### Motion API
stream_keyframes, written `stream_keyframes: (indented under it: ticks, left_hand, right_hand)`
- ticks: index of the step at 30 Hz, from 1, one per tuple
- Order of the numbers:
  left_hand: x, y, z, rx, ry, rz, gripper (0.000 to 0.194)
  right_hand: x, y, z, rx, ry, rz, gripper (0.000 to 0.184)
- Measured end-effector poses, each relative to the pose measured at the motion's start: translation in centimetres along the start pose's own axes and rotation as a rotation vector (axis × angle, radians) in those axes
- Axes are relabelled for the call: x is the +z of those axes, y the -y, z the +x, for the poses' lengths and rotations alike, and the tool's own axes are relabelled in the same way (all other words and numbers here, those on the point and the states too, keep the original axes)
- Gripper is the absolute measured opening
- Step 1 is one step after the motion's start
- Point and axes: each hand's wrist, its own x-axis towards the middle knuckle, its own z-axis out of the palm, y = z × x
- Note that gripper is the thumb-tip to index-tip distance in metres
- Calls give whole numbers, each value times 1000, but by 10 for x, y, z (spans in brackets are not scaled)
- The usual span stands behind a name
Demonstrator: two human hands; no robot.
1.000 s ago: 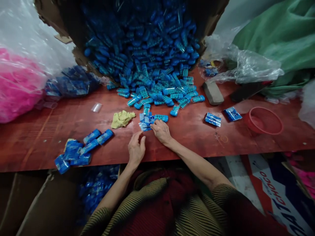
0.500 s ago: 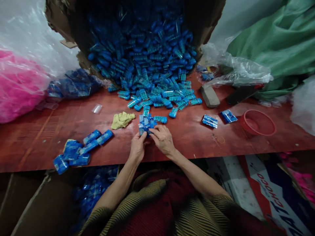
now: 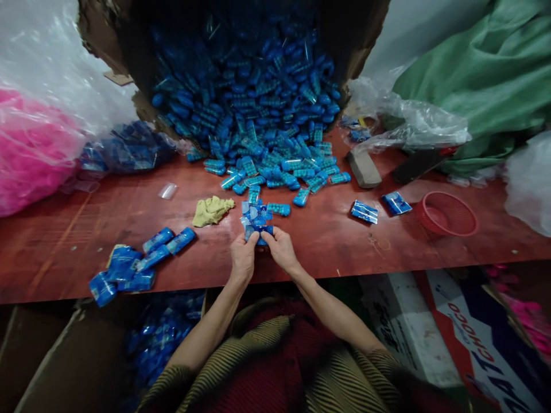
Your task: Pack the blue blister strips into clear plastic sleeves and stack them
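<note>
My left hand (image 3: 243, 257) and my right hand (image 3: 282, 251) pinch a small blue printed plastic label (image 3: 264, 229) between thumbs and fingers, one at each side of it. More flat blue labels (image 3: 255, 211) lie on the table just beyond my fingertips. Close behind them are small clear bottles with blue caps and blue-green pellets, one bottle (image 3: 279, 209) lying on its side right of the labels. A crumpled yellow cloth (image 3: 212, 211) rests left of my hands. Further left sits a group of blue-wrapped bottles (image 3: 124, 261).
A torn cardboard box (image 3: 365, 40) spills a heap of bottles (image 3: 271, 103) onto the red table (image 3: 318, 246). Rightward are a grey block (image 3: 364, 168), two blue packs (image 3: 364, 211), a red basket (image 3: 447, 215) and a green sack (image 3: 477, 86). A pink-filled bag (image 3: 34, 149) stands left.
My right hand has shifted its fingers to the right edge of the blue label, which is now held stretched between both hands. Everything else appears in place, with a slight view shift.
</note>
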Motion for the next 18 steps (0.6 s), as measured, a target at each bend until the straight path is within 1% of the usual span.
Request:
stream_keyframes:
  ticks: [4,8,11,15,16,18]
  left_hand:
    - [3,0,2,-26,-13,-24,27]
    - [6,-2,1,-44,-4,-40,28]
    - [8,-2,0,-66,-3,-46,30]
    - [11,-4,-3,-99,-1,-61,35]
    - [11,-6,-4,-101,14,-67,36]
    - [9,-11,-5,-115,83,-70,37]
  right_hand:
    - [5,2,-2,-35,-72,-77,26]
    - [6,6,-4,-51,-108,-87,27]
    - [7,7,-6,-33,-96,-30,28]
    - [5,8,-6,36,-68,105,30]
    - [3,8,-5,58,-50,137,29]
    - [-3,11,-2,76,-16,180,26]
